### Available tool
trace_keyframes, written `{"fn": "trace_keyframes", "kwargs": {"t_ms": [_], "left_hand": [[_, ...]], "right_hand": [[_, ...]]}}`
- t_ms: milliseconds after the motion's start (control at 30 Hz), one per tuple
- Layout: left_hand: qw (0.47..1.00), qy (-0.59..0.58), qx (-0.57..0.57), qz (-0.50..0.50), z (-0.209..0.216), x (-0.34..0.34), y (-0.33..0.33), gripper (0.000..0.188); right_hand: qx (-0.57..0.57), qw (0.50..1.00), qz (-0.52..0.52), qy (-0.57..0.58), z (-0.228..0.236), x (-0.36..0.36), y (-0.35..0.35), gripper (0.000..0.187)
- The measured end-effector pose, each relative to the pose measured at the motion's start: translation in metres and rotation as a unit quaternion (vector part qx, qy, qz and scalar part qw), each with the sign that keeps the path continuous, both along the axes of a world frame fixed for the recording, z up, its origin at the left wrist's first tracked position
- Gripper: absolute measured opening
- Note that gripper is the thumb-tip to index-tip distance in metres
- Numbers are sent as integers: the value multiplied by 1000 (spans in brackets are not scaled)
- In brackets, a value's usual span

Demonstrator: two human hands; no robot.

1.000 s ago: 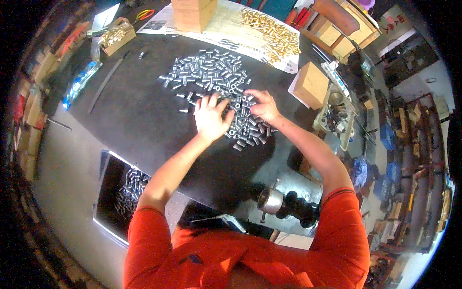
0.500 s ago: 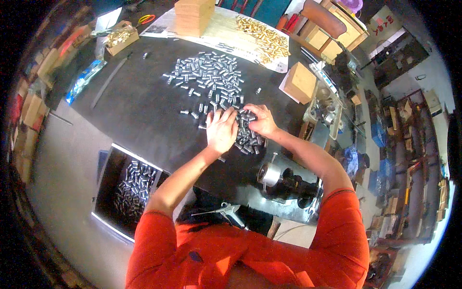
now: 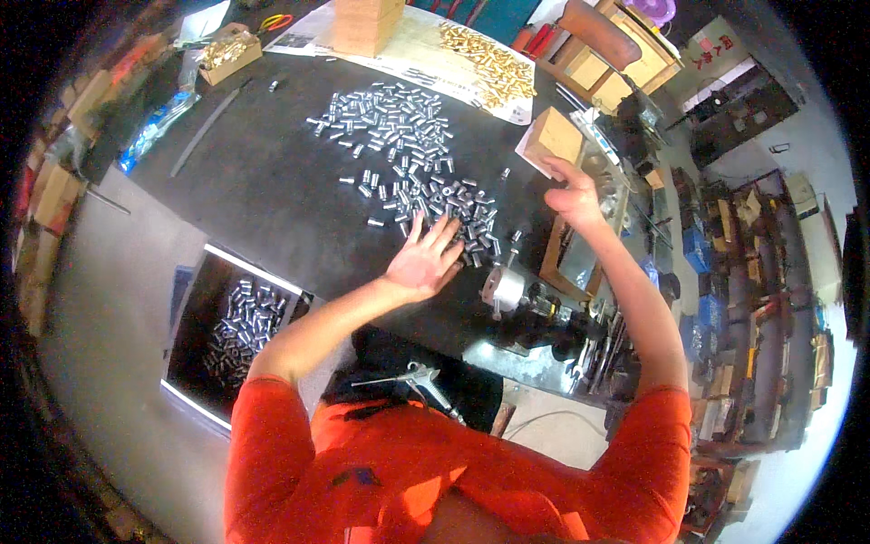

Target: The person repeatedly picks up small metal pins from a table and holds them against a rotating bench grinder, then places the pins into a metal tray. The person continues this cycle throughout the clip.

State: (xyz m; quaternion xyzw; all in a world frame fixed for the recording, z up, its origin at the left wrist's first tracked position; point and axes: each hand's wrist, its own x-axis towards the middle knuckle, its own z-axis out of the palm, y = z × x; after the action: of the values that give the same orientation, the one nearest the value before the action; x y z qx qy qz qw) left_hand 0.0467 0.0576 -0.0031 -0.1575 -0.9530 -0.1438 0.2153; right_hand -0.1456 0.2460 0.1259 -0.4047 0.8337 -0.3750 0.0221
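Small silver metal cylinders (image 3: 385, 122) lie in a loose heap on the dark tabletop. A nearer cluster of the same cylinders (image 3: 469, 207) spreads toward me. At its near left edge my left hand (image 3: 424, 258) rests with fingers spread, the fingertips touching or just over the closest pieces. My right hand (image 3: 575, 198) is raised off to the right of the cluster, close to a small tan box (image 3: 555, 136). Its index finger and thumb stand apart and nothing shows between them; the other fingers are partly hidden.
A metal chuck fixture (image 3: 505, 288) stands at the table's near right. Below it lies an air blow gun (image 3: 424, 381). An open drawer (image 3: 186, 363) at lower left holds more cylinders. Brass-coloured parts (image 3: 494, 68) and a tall tan box (image 3: 362, 27) sit on paper at the back.
My right hand has left the cylinders and moved right and up toward the small tan box. My left hand has slid slightly nearer and its fingers have spread. The nearer cylinders lie more spread out.
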Motion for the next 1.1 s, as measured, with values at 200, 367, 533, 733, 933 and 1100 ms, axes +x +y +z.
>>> {"fn": "trace_keyframes", "kwargs": {"t_ms": [200, 367, 533, 733, 933, 1100], "left_hand": [[997, 53, 50, 27, -7, -4, -1, 33], [988, 67, 132, 49, 2, 37, -14, 20], [994, 2, 79, 69, -2, 55, -22, 22], [995, -81, 12, 47, -8, 37, -24, 20], [992, -126, 23, 18, -7, 37, -36, 23], [991, -81, 108, 15, 12, 52, -26, 18]], "right_hand": [[-11, 998, -49, 36, 40, 56, 57, 52], [-132, 976, -173, 8, 40, 127, 135, 55], [-208, 945, -252, -11, 7, 179, 186, 49], [-299, 915, -256, -85, -33, 212, 209, 32], [-281, 912, -269, -131, -55, 226, 214, 35], [-301, 840, -335, -302, -100, 210, 209, 48]]}}
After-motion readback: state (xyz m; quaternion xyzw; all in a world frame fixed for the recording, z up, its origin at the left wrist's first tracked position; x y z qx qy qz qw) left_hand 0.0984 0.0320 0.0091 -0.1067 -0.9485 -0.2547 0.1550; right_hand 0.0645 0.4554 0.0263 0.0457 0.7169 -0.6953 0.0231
